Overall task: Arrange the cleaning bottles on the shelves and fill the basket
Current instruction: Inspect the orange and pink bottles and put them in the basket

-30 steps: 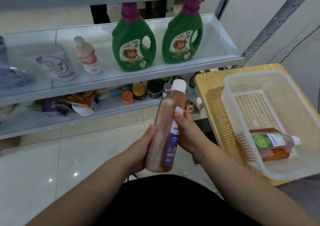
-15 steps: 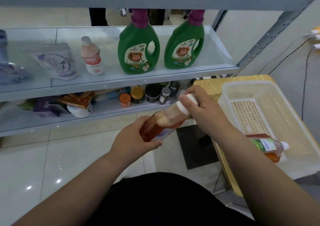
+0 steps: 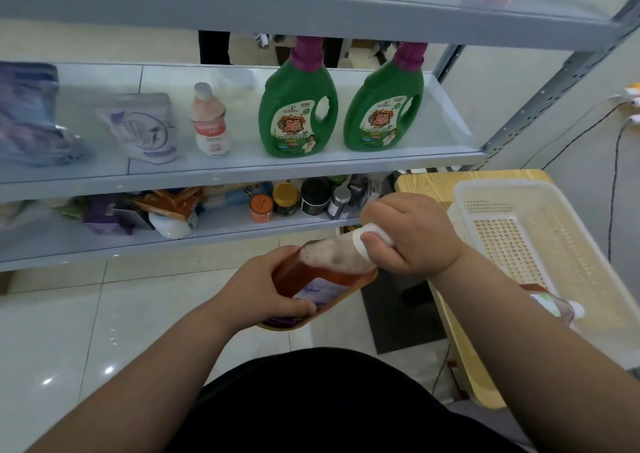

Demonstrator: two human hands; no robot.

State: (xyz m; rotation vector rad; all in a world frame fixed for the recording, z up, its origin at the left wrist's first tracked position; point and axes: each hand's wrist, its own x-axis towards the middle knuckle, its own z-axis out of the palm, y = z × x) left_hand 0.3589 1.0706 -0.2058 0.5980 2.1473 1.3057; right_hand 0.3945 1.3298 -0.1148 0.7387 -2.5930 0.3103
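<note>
Across the top, nine to two o'clock: grey shelving (image 3: 242, 172), with one green detergent jug (image 3: 298, 113) upright at twelve on the middle shelf and a twin jug (image 3: 382, 109) just beside it. At three o'clock, a wooden table (image 3: 426, 182) bearing a pale mesh basket (image 3: 554, 210), a basket bottle (image 3: 550, 305) lying inside, partly hidden by the forearm. At centre, a tilted amber bottle (image 3: 322, 279), neck toward two o'clock. Left hand (image 3: 256, 289) curled round its lower body; right hand (image 3: 415, 237) wrapped round the white cap (image 3: 372, 234).

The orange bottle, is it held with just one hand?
No, the left hand holds the orange bottle by its body and the right hand grips its white cap.
</note>
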